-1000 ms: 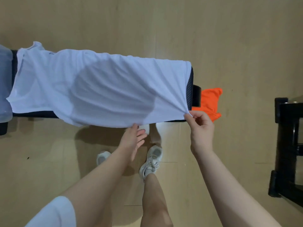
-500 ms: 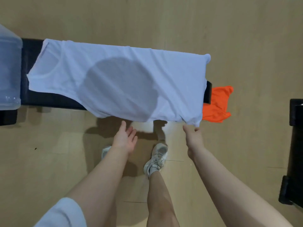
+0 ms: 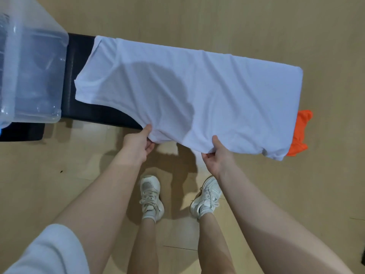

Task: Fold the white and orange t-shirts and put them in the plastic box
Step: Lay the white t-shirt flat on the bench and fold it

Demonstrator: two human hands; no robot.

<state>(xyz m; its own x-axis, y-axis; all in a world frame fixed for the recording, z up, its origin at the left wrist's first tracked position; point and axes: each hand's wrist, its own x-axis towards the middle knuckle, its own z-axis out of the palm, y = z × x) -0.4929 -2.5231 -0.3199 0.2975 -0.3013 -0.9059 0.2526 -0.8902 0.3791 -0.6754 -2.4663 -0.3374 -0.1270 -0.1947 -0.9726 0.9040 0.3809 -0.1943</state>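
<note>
The white t-shirt (image 3: pixel 197 91) lies spread over a black bench (image 3: pixel 79 76), its near edge hanging off the front. My left hand (image 3: pixel 138 143) pinches that hanging edge near the middle of the bench. My right hand (image 3: pixel 217 155) grips the same edge a little further right, thumb on top of the cloth. The orange t-shirt (image 3: pixel 300 133) peeks out crumpled from under the white one at the bench's right end. A clear plastic box (image 3: pixel 33 76) stands on the left end of the bench.
The bench stands on a light wooden floor (image 3: pixel 197 16). My two feet in white sneakers (image 3: pixel 151 196) are on the floor just in front of it, below my hands. A dark object shows at the bottom right edge.
Both hands were off the shirt half a second ago; now each grips its near hanging edge. The right hand earlier let go of the right corner. The view has shifted so the box shows more.
</note>
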